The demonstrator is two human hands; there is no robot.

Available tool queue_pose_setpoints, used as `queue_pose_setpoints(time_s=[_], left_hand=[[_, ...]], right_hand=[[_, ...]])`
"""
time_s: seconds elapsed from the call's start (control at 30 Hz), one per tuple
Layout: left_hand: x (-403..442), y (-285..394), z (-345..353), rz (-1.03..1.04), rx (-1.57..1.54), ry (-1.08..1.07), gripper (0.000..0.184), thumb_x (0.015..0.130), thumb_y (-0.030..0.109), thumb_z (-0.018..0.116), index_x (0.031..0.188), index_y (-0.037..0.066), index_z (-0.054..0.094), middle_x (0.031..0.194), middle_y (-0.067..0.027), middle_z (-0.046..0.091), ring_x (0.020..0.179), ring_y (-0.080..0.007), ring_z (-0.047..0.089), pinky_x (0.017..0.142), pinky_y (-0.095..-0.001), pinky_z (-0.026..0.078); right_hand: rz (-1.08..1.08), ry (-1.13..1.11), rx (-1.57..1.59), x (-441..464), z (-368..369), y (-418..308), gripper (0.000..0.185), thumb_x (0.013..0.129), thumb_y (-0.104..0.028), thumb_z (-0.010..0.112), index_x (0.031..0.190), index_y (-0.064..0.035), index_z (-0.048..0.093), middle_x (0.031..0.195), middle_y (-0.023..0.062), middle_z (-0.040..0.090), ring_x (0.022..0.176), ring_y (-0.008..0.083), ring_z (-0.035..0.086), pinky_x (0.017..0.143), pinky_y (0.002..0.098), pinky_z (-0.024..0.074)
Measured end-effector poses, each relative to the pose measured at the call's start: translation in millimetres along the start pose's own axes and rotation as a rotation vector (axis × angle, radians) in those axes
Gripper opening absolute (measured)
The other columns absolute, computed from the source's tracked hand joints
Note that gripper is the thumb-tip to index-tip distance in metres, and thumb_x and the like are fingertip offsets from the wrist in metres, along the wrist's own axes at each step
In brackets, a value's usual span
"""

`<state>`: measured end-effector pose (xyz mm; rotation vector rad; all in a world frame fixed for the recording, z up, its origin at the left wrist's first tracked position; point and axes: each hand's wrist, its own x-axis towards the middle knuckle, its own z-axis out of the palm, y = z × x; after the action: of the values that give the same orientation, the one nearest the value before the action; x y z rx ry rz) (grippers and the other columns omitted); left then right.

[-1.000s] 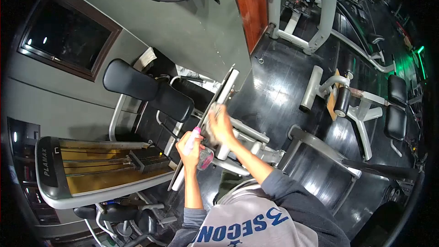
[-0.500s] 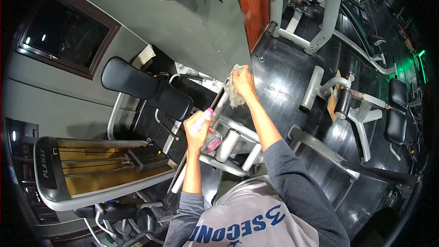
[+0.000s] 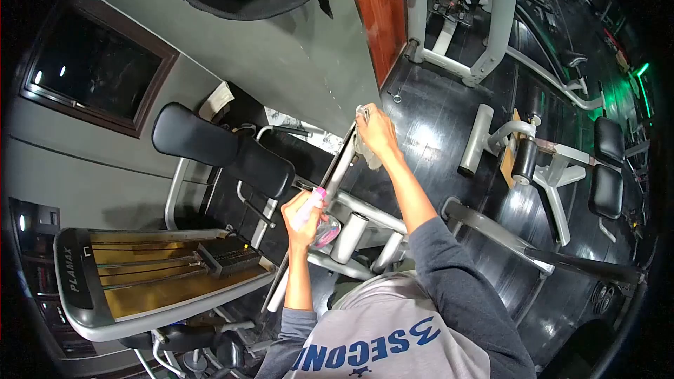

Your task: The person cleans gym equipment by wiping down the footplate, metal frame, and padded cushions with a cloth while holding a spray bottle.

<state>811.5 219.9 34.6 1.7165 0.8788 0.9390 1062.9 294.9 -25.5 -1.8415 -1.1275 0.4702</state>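
Note:
My left hand (image 3: 299,219) is closed round a spray bottle (image 3: 327,231) with a pink and white top and pink liquid in its clear body. In my right hand (image 3: 378,130) a crumpled, light grey-beige cloth (image 3: 365,151) is gripped, partly hidden by the fingers. The cloth lies against the upper end of a slanting grey metal frame bar (image 3: 342,168). Below the bottle sits a short grey cylinder (image 3: 349,237) belonging to the same machine.
To the left stand a black padded seat (image 3: 263,167) and a weight stack machine (image 3: 168,270) marked PLAMAX. Another bench with black pads (image 3: 607,161) is at the right, on the dark floor (image 3: 421,140). A grey wall (image 3: 281,56) rises ahead.
My right hand has shifted slightly down with the cloth, which now shows less below the fingers. The left hand and bottle sit a little lower in view, as the camera has tilted slightly.

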Motion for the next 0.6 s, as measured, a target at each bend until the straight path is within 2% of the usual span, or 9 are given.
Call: queue_pose_setpoints(time_s=[0.17, 0.23, 0.3, 0.33, 0.43, 0.5, 0.6], left_hand=[[2.3, 3.9, 1.9, -0.036, -0.050, 0.009, 0.019, 0.087, 0.009, 0.060, 0.082, -0.009, 0.064, 0.073, -0.0096, 0.062, 0.053, -0.0140, 0.062, 0.049, -0.0247, 0.049], [2.8, 2.5, 1.2, -0.038, -0.034, 0.002, 0.020, 0.087, 0.010, 0.060, 0.082, -0.009, 0.064, 0.073, -0.0100, 0.062, 0.053, -0.0144, 0.062, 0.049, -0.0247, 0.049], [1.6, 0.7, 2.2, -0.019, -0.021, 0.015, 0.022, 0.087, 0.013, 0.059, 0.082, -0.009, 0.064, 0.073, -0.0103, 0.061, 0.053, -0.0149, 0.062, 0.048, -0.0250, 0.049], [0.7, 0.5, 2.4, -0.027, -0.019, 0.015, 0.022, 0.087, 0.013, 0.059, 0.082, -0.009, 0.064, 0.073, -0.0103, 0.061, 0.053, -0.0149, 0.062, 0.048, -0.0250, 0.049], [1.4, 0.2, 1.4, -0.049, -0.120, 0.040, 0.025, 0.086, 0.015, 0.059, 0.083, -0.009, 0.064, 0.073, -0.0109, 0.061, 0.053, -0.0157, 0.062, 0.048, -0.0253, 0.049], [0.4, -2.1, 0.5, -0.040, -0.118, 0.024, 0.027, 0.085, 0.017, 0.060, 0.085, -0.010, 0.064, 0.074, -0.0114, 0.062, 0.053, -0.0162, 0.062, 0.047, -0.0254, 0.049], [1.4, -0.4, 0.6, -0.029, -0.090, 0.019, 0.030, 0.084, 0.020, 0.060, 0.085, -0.010, 0.065, 0.074, -0.0112, 0.062, 0.052, -0.0162, 0.061, 0.047, -0.0254, 0.048]], right_hand=[[-0.002, 0.064, 0.070, -67.6, -1.0, -21.6, 0.030, 0.087, -0.015, 0.060, 0.115, -0.0066, 0.053, 0.108, 0.0214, 0.054, 0.088, 0.0459, 0.061, 0.074, 0.0517, 0.0514], [-0.027, -0.073, 0.082, -106.3, 1.9, -26.6, 0.034, 0.082, -0.010, 0.064, 0.114, -0.0092, 0.054, 0.106, 0.0185, 0.053, 0.087, 0.0436, 0.062, 0.073, 0.0500, 0.0528], [-0.184, -0.157, 0.148, -137.9, 6.2, -28.4, 0.041, 0.076, -0.006, 0.067, 0.114, -0.0128, 0.056, 0.105, 0.0147, 0.053, 0.087, 0.0410, 0.063, 0.074, 0.0484, 0.0534], [-0.177, -0.203, 0.150, -147.4, 4.4, -31.5, 0.043, 0.074, -0.004, 0.067, 0.114, -0.0149, 0.058, 0.106, 0.0113, 0.054, 0.088, 0.0369, 0.064, 0.075, 0.0453, 0.0543], [-0.267, -0.206, 0.086, -129.5, -1.4, -16.0, 0.046, 0.070, -0.002, 0.067, 0.113, -0.0162, 0.061, 0.106, 0.0110, 0.054, 0.088, 0.0363, 0.064, 0.077, 0.0444, 0.0538], [-0.210, -0.084, 0.030, -107.3, -8.1, -12.1, 0.046, 0.071, -0.001, 0.069, 0.114, -0.0176, 0.062, 0.107, 0.0105, 0.055, 0.092, 0.0327, 0.063, 0.077, 0.0426, 0.0538], [-0.126, -0.004, -0.026, -90.3, -14.6, -14.1, 0.045, 0.072, -0.001, 0.068, 0.113, -0.0172, 0.062, 0.106, 0.0106, 0.056, 0.092, 0.0336, 0.063, 0.077, 0.0431, 0.0534]])
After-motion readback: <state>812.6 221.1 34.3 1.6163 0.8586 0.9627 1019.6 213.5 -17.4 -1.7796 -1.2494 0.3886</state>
